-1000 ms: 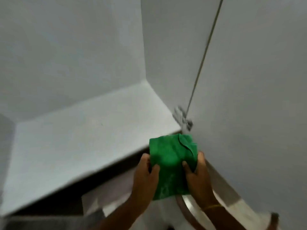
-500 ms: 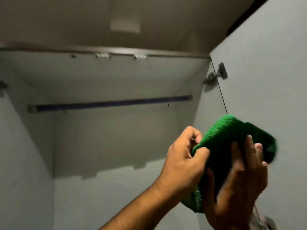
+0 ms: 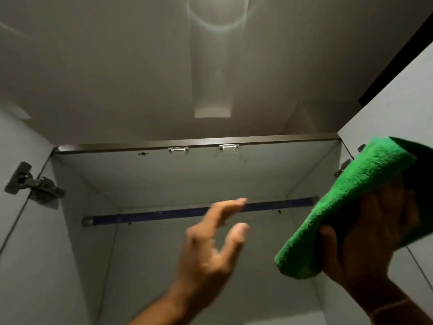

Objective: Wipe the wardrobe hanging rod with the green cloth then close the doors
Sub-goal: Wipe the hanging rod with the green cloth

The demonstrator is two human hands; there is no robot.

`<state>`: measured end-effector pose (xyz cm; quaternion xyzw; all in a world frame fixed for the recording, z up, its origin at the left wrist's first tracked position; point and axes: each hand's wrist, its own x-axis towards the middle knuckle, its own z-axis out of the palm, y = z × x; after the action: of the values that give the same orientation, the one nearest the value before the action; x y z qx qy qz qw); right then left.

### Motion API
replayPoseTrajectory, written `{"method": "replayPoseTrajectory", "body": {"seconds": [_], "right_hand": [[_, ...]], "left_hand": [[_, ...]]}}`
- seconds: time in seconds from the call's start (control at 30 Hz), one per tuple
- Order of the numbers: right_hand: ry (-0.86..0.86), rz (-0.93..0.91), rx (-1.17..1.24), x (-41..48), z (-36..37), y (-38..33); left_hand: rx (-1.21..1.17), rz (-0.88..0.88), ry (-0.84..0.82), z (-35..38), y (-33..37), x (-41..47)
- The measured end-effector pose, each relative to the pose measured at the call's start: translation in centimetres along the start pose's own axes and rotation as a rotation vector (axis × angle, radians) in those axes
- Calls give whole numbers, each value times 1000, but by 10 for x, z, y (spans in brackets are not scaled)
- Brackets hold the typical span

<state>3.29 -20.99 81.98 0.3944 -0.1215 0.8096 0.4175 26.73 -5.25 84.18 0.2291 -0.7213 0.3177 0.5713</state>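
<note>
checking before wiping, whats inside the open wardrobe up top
Only the dark blue hanging rod spans it; no hangers or clothes show. The left hand covers part of the rod, the green cloth its right corner.

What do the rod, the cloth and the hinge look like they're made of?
Rod: probably metal tube with a dark blue coating or film, going by the bare grey end cap. Cloth: green microfibre or terry, with a fuzzy looped pile. Hinge: dull grey metal, seemingly stamped steel; the image is too blurred to be sure.
</note>
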Motion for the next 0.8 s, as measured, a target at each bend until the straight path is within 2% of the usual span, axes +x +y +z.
{"method": "replayPoseTrajectory", "body": {"seconds": [0.1, 0.2, 0.27, 0.37, 0.47, 0.53, 0.63, 0.8], "right_hand": [[54, -69, 53, 32, 40, -8], [43, -117, 60, 12, 78, 16], [-4, -162, 78, 8, 109, 30], [-215, -154, 42, 2, 157, 58], [-553, -124, -37, -12, 197, 91], [-699, -82, -24, -24, 217, 107], [-629, 27, 7, -28, 229, 112], [-601, 22, -43, -32, 235, 100]], "left_hand": [[433, -51, 143, -51, -72, -10], [739, -167, 174, -102, -141, -18], [897, -262, 162, -138, -180, -19], [1099, -390, 121, -179, -230, -20], [1212, -362, 13, -210, -265, -16], [1218, -297, -20, -224, -282, -15], [1250, -197, -84, -229, -298, -18], [1255, -149, -98, -224, -314, -22]]}}
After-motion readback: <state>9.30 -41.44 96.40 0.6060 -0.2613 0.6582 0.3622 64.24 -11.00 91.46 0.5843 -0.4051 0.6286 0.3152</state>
